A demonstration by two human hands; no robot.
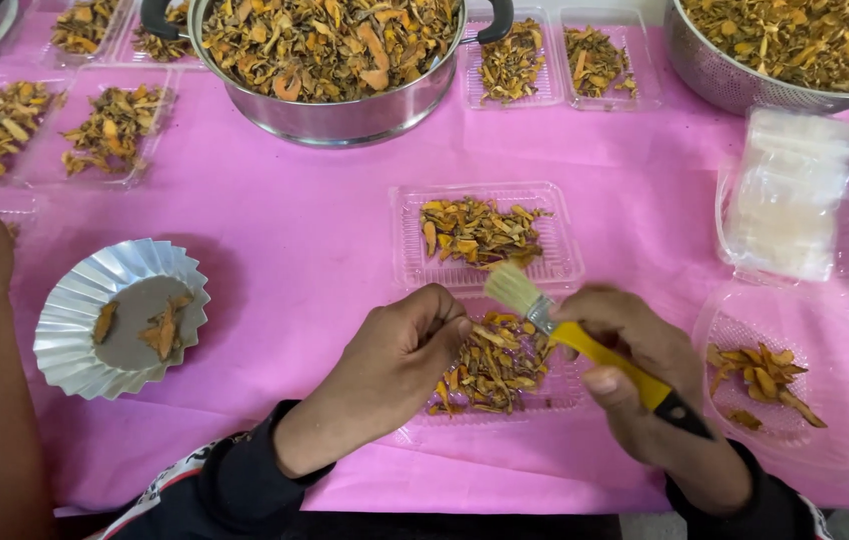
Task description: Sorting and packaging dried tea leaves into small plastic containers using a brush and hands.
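Tray of dried pieces between the hands, second tray behind, pot farther back.

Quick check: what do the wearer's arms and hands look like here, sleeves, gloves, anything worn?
Both hands are bare: no gloves, and no rings or watch that show. The left hand and the right hand each come out of a dark, near-black long sleeve ending at the wrist. The left sleeve carries a white patch with red and black markings near the elbow. The right sleeve looks plain dark, with only a small light patch at the frame's edge.
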